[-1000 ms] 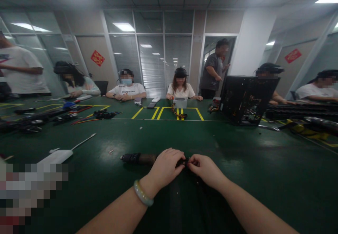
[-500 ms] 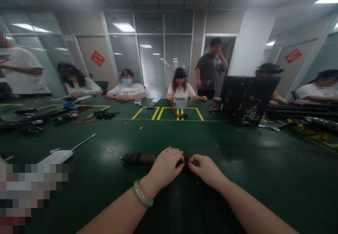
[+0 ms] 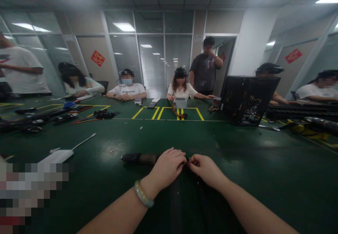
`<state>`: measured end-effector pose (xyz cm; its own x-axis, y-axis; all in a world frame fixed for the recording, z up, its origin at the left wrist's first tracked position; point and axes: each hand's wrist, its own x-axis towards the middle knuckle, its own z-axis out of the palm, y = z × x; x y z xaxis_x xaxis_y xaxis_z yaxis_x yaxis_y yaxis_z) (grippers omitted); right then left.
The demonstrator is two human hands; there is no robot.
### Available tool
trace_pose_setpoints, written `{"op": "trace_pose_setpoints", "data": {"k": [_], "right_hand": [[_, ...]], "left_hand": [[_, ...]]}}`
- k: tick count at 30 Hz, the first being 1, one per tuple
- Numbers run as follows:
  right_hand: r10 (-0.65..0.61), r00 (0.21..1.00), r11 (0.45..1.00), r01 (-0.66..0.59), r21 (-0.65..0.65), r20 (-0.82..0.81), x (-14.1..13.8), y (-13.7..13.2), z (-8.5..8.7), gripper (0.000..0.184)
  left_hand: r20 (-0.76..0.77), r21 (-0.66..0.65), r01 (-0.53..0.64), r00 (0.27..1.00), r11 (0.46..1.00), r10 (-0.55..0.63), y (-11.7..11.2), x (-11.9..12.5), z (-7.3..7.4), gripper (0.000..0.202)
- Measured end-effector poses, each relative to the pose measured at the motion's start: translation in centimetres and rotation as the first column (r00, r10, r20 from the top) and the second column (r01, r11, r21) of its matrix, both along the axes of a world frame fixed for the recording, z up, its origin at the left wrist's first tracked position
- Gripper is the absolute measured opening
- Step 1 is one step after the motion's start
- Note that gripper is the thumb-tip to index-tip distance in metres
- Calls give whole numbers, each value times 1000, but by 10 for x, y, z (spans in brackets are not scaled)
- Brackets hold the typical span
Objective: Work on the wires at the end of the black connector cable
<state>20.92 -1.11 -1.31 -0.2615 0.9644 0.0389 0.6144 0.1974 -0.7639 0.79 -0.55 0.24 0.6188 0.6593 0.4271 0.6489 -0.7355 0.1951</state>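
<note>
A dark, straight electric screwdriver (image 3: 141, 159) lies on the green mat, its narrow black tip pointing left. My left hand (image 3: 169, 165), with a pale green bangle (image 3: 143, 194) on the wrist, is curled over its rear part, which the fingers hide. Just right of it, my right hand (image 3: 204, 167) has thumb and fingertips pinched at the tool's tail end. A small dark piece shows between the two hands, too dim to name. A dark cord-like line (image 3: 198, 183) runs down toward me from below the right hand.
A black computer case (image 3: 248, 100) stands at the back right. Cables (image 3: 105, 114) and dark parts lie at the left. A white power strip (image 3: 59, 156) with a lead is at the near left. Several people sit across the table; one person (image 3: 207, 67) stands behind.
My left hand has shifted slightly right, its fingers closer to my right hand. Across the table, the standing person has moved left, and a seated person's arm reaches farther right.
</note>
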Motion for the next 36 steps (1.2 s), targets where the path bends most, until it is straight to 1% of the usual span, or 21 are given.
{"op": "trace_pose_setpoints", "data": {"k": [2,7,10,13,17,19,21,23,25,28,32,34,36], "right_hand": [[8,1000,1000,-8,6,-2,0,1,0,16],[11,1000,1000,-11,15,-8,0,1,-1,16],[9,1000,1000,-9,2,-9,0,1,-1,17],[4,1000,1000,-4,8,-6,1,1,-2,16],[8,1000,1000,-8,19,-10,1,0,0,16],[11,1000,1000,-11,3,-19,1,0,1,16],[7,1000,1000,-8,-19,-21,1,0,2,16],[6,1000,1000,-6,-25,-16,0,0,2,16],[6,1000,1000,-6,-20,-8,0,0,2,16],[1,1000,1000,-1,-3,-1,-1,0,2,16],[4,1000,1000,-5,-13,-11,0,1,0,17],[7,1000,1000,-7,1,-11,0,1,-2,16],[5,1000,1000,-4,19,-4,0,2,-3,16]], "left_hand": [[-4,1,-6,1000,1000,6,-1,0,1,18],[15,-5,-67,998,998,67,0,0,2,15],[8,-19,-41,999,999,41,1,1,1,10],[-12,-26,-6,1000,1000,6,1,2,1,13],[-10,-35,8,1000,999,-8,-1,1,3,14],[3,-37,-4,1000,999,4,-2,1,4,17],[13,-25,-40,999,999,41,-3,1,5,19],[11,-11,-63,998,998,63,-3,1,4,15],[4,-8,-46,999,999,46,-2,1,3,8],[2,-14,-3,1000,1000,3,-2,2,3,12],[13,-15,-45,999,999,45,-3,2,5,16],[12,-7,-67,998,998,67,-3,1,5,15],[9,0,-62,998,998,62,-2,1,4,11]]}}
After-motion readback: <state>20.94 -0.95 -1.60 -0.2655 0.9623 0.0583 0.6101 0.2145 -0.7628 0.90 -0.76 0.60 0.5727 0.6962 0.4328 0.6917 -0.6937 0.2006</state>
